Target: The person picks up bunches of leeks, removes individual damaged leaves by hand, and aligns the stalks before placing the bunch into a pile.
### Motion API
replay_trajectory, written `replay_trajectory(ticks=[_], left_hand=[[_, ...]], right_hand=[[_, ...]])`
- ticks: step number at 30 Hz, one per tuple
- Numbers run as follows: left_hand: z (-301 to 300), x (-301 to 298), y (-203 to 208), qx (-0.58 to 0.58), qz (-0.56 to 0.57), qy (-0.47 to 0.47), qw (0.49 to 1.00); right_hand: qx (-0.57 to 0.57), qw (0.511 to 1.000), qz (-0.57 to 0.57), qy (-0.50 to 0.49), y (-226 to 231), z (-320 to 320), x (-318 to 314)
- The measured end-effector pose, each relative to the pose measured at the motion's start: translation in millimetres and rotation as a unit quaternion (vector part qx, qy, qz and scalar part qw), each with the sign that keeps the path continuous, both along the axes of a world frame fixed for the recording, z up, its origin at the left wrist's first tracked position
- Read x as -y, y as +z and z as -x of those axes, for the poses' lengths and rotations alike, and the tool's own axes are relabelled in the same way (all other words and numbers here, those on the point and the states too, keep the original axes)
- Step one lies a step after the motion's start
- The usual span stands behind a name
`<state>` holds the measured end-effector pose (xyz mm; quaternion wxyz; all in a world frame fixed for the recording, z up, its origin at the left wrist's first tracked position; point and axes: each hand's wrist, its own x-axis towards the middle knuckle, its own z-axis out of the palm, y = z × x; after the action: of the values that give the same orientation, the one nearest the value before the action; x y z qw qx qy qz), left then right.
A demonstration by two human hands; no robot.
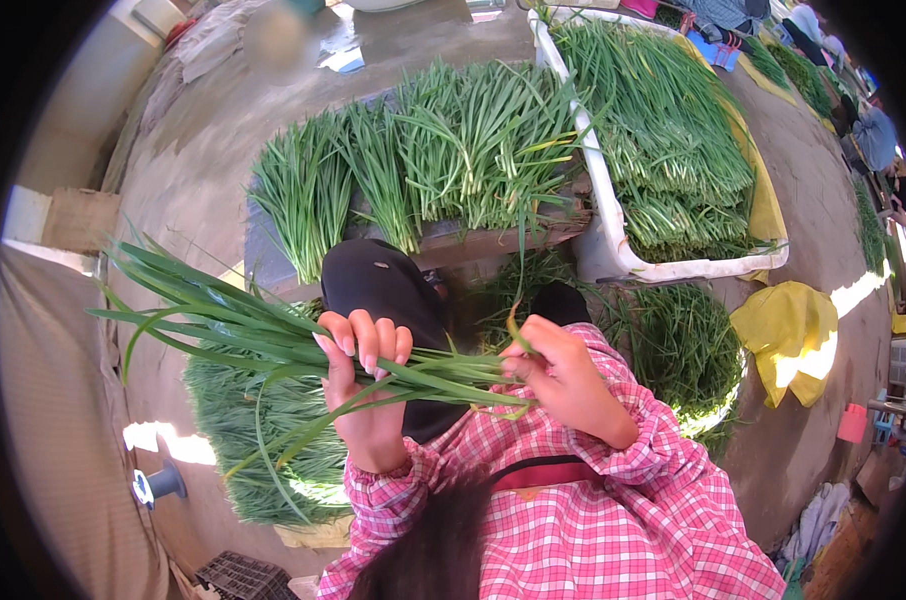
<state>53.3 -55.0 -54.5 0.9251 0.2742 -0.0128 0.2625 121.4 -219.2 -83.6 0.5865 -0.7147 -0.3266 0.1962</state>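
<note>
A loose bunch of garlic chives (228, 318) lies across my lap, its leafy tips pointing left. My left hand (366, 400) is closed around the middle of the bunch. At the stem ends on the right, my right hand (570, 385) is closed in a pinch on a yellowed chive leaf (515, 328), which curls up above the fingers. A few leaves droop below my left hand. Beyond my knees, sorted bundles of chives (483, 150) lie side by side on a low dark bench (263, 225).
A white tub (603, 195) packed with chives stands at the far right. More chives are heaped on the floor at my left (263, 440) and right (683, 345). A yellow cloth (791, 335), a black crate (248, 575) and a blue-grey spool (158, 484) lie around me. Other people sit at the far right.
</note>
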Motion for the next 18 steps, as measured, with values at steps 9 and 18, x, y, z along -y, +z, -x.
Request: replay_trajectory(ticks=[9,18], left_hand=[[11,-35,9,0.081,0.148,0.079,0.982],[-1,-4,18,-0.028,-0.062,0.249,0.966]], right_hand=[[-0.335,0.892,-0.171,-0.251,-40,-35,61],[-0.467,0.837,-0.282,-0.049,-9,24,-10]])
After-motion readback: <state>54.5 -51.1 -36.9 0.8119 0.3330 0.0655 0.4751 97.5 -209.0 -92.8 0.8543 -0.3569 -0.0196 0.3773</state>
